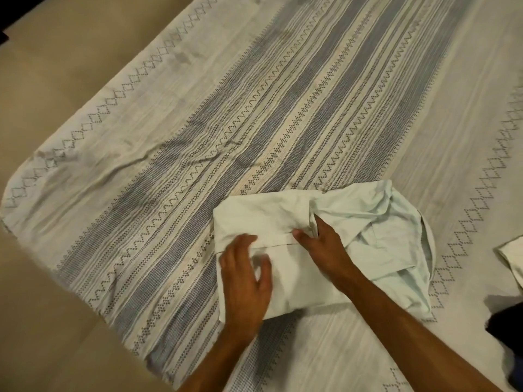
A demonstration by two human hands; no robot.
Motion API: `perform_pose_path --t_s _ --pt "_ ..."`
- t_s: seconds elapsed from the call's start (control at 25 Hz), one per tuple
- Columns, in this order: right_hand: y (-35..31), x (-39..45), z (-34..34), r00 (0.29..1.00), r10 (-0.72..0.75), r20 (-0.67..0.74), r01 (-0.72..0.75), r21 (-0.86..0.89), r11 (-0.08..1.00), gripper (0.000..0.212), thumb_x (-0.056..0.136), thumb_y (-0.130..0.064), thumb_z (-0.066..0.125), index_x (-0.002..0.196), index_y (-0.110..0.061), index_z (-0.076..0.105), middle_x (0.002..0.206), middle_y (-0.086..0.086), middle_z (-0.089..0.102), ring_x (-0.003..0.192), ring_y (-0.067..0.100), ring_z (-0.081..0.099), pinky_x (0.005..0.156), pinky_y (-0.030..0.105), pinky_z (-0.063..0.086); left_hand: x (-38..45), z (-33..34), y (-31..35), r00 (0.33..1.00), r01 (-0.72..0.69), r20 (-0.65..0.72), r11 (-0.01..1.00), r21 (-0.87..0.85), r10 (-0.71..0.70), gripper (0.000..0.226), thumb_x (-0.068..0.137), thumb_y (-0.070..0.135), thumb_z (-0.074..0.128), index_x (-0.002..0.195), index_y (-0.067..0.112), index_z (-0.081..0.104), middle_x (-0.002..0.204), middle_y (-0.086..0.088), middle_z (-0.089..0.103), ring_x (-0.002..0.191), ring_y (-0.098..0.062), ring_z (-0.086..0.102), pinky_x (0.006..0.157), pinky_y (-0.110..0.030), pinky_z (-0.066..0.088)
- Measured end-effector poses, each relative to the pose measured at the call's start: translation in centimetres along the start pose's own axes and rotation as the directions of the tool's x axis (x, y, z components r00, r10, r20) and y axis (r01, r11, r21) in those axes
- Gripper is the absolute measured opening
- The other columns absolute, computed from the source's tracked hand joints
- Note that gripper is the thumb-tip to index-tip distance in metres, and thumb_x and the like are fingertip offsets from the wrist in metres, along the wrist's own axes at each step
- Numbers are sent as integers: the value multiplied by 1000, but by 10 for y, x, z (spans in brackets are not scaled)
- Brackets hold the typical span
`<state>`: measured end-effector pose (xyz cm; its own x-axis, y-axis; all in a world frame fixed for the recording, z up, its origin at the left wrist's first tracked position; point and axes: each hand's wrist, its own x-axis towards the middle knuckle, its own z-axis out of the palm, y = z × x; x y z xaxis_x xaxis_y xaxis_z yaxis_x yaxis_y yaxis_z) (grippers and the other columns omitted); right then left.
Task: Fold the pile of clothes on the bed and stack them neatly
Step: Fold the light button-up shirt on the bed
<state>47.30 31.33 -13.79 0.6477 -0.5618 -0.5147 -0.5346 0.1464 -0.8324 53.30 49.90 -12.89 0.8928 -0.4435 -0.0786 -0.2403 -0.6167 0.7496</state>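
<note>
A white shirt (268,216) lies partly folded on the patterned bedspread (254,108), its left part a flat rectangle and its right part with the collar still rumpled. My left hand (246,278) rests flat on the folded rectangle, fingers spread, slightly blurred. My right hand (325,244) lies on the shirt's middle, thumb along a fold edge and fingers tucked under a flap of cloth.
Another pale garment (512,258) pokes in at the right edge, with a dark piece of clothing (506,323) below it. The bed's left edge and corner (17,193) border a beige floor (42,306).
</note>
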Motion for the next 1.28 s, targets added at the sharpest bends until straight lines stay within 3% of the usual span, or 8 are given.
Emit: perform_pose_path --t_s 0.12,0.24,0.4,0.6,0.8,0.96,1.12,1.28 --pt "2 6 -4 1000 13 23 -13 -15 1000 47 95 -37 75 140 -29 62 129 -12 70 121 10 63 104 34 50 20 -11 -14 923 362 -40 898 -252 -383 50 97 42 67 136 18 48 136 1 47 122 -20 52 103 -50 53" --pt "11 8 -6 996 89 -15 -89 5 996 38 91 -36 80 127 -28 71 117 -9 76 112 14 69 101 40 55 45 -10 -20 873 483 -60 875 -28 -484 74 87 56 74 142 14 46 142 -15 48 129 -37 49 106 -55 46" --pt "10 7 -9 980 195 23 -196 185 963 32 88 -26 82 119 -25 75 110 -5 79 104 19 74 97 39 58 69 -15 -39 794 606 90 795 -34 -602 106 69 80 77 142 7 50 137 -16 61 124 -38 59 105 -48 49" --pt "11 6 -12 959 283 11 -280 179 943 35 74 -28 86 108 -24 80 104 1 80 100 28 75 101 52 56 75 -28 -62 718 687 373 684 -247 -587 74 61 66 92 119 26 69 109 2 77 98 -23 74 87 -43 60" --pt "8 0 -1 987 109 -122 -124 -127 984 35 85 -34 77 115 -17 72 109 -1 75 102 17 67 92 36 53 66 -29 -52 768 638 343 694 -334 -541 40 77 44 88 107 27 68 101 5 74 92 -18 70 70 -30 54" --pt "13 -9 -2 985 -2 -175 -54 -311 949 34 92 -39 75 113 -15 63 103 -3 69 91 12 60 70 20 42 65 -28 -56 760 646 335 698 -309 -556 50 74 46 91 114 24 70 103 1 76 95 -23 72 72 -33 56" --pt "29 -34 -18 963 -212 -167 98 -515 851 33 98 -36 64 127 -22 56 112 -5 68 100 16 63 81 37 53 67 -36 -68 731 664 445 692 -285 -518 65 63 58 95 119 33 73 112 4 79 105 -25 74 95 -51 58" --pt "53 -79 -62 865 -420 -274 131 -685 716 45 91 -16 54 136 -14 55 123 5 62 113 25 56 94 46 48 65 -41 -64 736 638 487 724 -263 -471 58 74 47 90 127 32 69 115 5 78 108 -23 72 98 -51 56"
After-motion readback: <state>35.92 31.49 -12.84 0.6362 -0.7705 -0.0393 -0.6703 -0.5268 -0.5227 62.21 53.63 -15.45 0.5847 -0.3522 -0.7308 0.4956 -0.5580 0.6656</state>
